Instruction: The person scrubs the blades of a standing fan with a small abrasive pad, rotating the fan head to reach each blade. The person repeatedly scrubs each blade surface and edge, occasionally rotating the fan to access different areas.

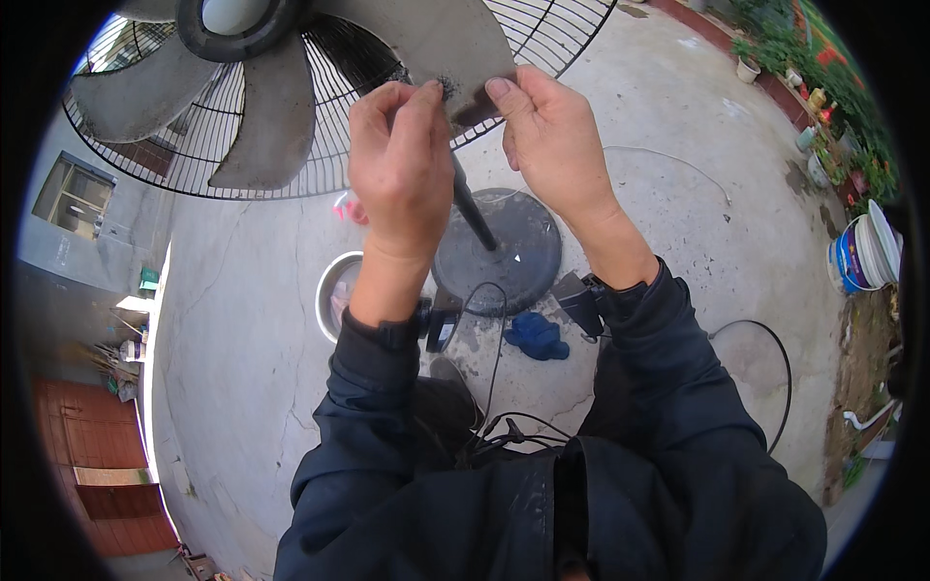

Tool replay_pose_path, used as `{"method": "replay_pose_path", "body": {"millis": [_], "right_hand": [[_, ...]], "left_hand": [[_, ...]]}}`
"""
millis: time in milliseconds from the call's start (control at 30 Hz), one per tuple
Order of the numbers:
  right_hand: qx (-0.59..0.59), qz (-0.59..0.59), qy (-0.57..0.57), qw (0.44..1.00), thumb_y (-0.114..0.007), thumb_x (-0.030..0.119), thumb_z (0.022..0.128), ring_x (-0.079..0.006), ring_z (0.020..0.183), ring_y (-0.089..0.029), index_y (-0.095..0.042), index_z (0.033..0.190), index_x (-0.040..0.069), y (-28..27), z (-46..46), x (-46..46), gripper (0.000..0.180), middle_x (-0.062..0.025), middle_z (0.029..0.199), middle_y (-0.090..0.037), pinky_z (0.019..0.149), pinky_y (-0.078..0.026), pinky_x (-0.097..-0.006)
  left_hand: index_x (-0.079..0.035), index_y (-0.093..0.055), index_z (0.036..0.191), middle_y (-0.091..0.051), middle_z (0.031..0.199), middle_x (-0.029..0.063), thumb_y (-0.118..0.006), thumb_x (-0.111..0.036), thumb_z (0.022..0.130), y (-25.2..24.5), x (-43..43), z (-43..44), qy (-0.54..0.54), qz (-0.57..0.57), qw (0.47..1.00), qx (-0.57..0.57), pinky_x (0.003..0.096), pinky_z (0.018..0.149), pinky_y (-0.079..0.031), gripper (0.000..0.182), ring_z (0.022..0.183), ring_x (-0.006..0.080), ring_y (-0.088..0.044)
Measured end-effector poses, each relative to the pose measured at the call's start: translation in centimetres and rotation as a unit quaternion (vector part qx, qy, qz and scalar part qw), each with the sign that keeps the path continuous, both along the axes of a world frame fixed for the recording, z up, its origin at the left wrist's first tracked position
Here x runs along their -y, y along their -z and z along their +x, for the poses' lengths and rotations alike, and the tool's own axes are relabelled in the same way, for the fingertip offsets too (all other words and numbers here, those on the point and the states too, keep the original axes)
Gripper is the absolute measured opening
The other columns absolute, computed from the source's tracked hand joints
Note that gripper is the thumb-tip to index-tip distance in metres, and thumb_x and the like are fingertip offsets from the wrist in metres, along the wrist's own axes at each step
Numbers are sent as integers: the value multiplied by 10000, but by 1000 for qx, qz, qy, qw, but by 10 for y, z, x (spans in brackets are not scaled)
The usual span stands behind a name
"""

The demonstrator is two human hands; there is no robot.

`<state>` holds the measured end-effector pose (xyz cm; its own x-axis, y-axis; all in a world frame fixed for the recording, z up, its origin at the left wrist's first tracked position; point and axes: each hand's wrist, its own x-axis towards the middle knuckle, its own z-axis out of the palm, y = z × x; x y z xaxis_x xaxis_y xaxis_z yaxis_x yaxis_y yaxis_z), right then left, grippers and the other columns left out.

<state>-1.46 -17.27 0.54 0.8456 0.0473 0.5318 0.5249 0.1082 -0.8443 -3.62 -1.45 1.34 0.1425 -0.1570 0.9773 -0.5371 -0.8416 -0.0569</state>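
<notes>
A grey, dust-stained fan blade [436, 36] belongs to a large pedestal fan at the top of the view. My right hand [548, 134] grips its outer edge, thumb on the near face. Close to the lower edge of that blade, my left hand [403, 156] has its fingers drawn together. Dark clumped dust [448, 88] shows at those fingertips; whether they pinch it or only touch the blade is hidden. The fan's dark hub ring [240, 54] and black wire grille [327, 163] are up and to the left.
Below my hands are the fan pole [476, 210] and round black base [523, 240]. A blue cloth [536, 336] and a metal basin [323, 290] lie nearby. A black cable [788, 370] curves across the concrete. Buckets [861, 254] and potted plants [748, 69] line the right side.
</notes>
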Motion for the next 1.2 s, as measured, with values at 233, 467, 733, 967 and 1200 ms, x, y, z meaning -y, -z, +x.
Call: {"method": "replay_pose_path", "body": {"millis": [233, 467, 733, 967, 1200], "right_hand": [[30, -11, 22, 999, -628, 177, 1100, -161, 667, -515, -667, 975, -33, 0, 3, -4, 248, -99, 762, -664, 656, -484, -327], [-51, 67, -71, 994, -653, 171, 1086, -109, 576, -585, -677, 1008, -16, -4, 2, -5, 205, -61, 795, -710, 565, -497, -287], [-40, -13, 15, 999, -774, 196, 1007, -116, 548, -627, -638, 931, -19, -8, -4, -8, 265, -81, 735, -708, 524, -493, -300], [15, -64, 85, 994, -790, 251, 999, -121, 561, -632, -674, 938, 1, 1, 6, -8, 282, -72, 702, -708, 548, -503, -281], [20, -47, 84, 995, -799, 228, 981, -212, 615, -721, -651, 878, -23, -2, -2, -11, 309, -132, 713, -738, 597, -548, -338]], "left_hand": [[4, -761, 1064, -668, 1015, 147, -785, 109, 813, 34, -4, -6, -7, 12, 998, -59, 356, 712, -580, 273, 863, 287, -696], [5, -752, 1122, -721, 1071, 113, -738, 19, 976, -18, -4, 11, 66, -180, 981, -28, 305, 796, -569, 148, 898, 213, -699], [37, -738, 1171, -698, 986, 0, -648, -322, 1122, -18, -2, 9, 352, -415, 771, -330, 212, 810, -472, 374, 868, 69, -575], [48, -765, 1117, -726, 940, 24, -677, -238, 1092, 5, -26, -5, 230, -297, 796, -474, 248, 794, -500, 300, 864, 90, -611], [78, -711, 1285, -782, 1158, 141, -673, -200, 1094, -22, -29, 9, 455, -442, 693, -341, 318, 971, -587, 339, 1036, 205, -742]]}}
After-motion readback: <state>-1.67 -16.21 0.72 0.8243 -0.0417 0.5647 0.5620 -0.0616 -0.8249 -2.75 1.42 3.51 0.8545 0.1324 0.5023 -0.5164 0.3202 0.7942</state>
